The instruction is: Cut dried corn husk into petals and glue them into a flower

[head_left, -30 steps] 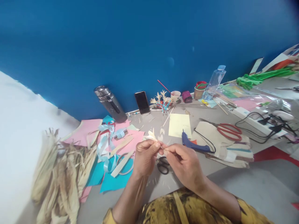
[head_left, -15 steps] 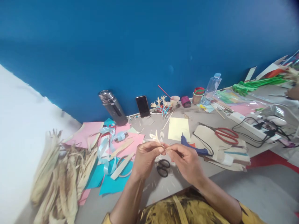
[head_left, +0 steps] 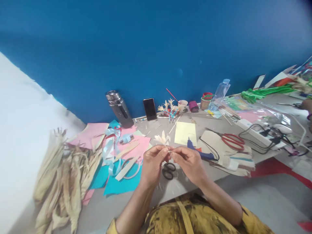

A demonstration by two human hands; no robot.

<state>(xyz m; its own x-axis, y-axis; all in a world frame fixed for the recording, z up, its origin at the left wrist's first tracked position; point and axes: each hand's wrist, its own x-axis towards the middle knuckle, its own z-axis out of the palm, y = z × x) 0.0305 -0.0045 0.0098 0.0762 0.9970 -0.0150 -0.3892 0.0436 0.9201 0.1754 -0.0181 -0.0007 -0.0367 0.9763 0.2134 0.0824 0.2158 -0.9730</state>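
Note:
A pale husk flower rises above my left hand, whose thumb and fingers pinch its base. My right hand meets it fingertip to fingertip and pinches at the lower end of the same flower; the exact spot between the fingertips is hidden. Black-handled scissors lie on the table just below both hands. Behind the hands is a yellow paper sheet, and a blue glue gun lies right of my right hand. Several finished-looking husk flowers with light blue stems stand near the wall.
Dried husks are heaped at the left, beside pink and teal paper. A flask and a phone stand at the wall. Red-handled scissors lie on gloves at right, near a power strip. Another person's hand shows far right.
My hands have drawn slightly closer together and the flower stands more upright with its petals spread. The view has shifted a little. The other person's hand at far right has moved lower in the picture.

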